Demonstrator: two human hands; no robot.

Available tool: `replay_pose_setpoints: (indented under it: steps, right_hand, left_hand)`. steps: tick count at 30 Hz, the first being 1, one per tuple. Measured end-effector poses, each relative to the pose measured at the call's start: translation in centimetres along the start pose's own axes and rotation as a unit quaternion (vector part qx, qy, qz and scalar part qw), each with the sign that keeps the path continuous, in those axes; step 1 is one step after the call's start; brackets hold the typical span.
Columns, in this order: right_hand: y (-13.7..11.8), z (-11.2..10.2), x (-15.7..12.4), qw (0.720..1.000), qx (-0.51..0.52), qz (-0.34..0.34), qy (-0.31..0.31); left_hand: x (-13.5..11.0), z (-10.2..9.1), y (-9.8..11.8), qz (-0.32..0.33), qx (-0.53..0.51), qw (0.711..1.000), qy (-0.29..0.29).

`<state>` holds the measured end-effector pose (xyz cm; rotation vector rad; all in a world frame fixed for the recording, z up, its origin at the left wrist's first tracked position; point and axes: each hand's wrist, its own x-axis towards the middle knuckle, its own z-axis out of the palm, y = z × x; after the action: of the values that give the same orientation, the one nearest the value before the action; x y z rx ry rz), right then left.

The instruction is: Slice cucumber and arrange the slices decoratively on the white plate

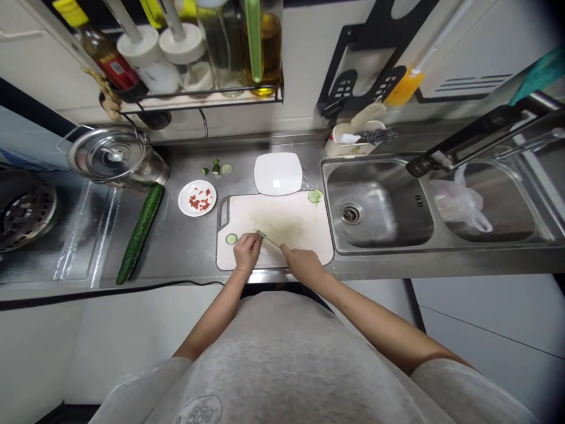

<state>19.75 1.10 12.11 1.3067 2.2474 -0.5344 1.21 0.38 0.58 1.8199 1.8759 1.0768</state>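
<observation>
On the white cutting board [291,209], my right hand [305,266] grips a knife [272,240] by its handle, the blade pointing left. My left hand [248,250] is closed, its bent fingertips pressed down at the blade's tip on a small piece of cucumber [258,232], which they mostly hide. One cucumber slice [232,238] lies flat just left of that hand. Thin cucumber slices [314,196] rest together at the board's upper right corner. Damp greenish marks cover the board's middle.
A whole cucumber [140,232] lies at left, near a lidded steel pot [112,154]. Behind the board are a white plate [278,173], a small dish [182,200] with red bits, and cucumber ends [216,168]. A double sink [379,241] adjoins the board's right side.
</observation>
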Motion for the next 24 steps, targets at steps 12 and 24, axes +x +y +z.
replay_pose_setpoints:
  steps: [12,24]
  right_hand:
    - [-0.6,0.2,0.5,1.0,-0.002,-0.012,0.011]
    - [-0.9,-0.4,1.1,1.0,-0.004,-0.021,0.014]
  left_hand:
    - [0.1,0.4,-0.5,0.015,0.036,0.999,0.007]
    - [0.0,0.5,-0.8,0.015,0.037,0.999,0.006]
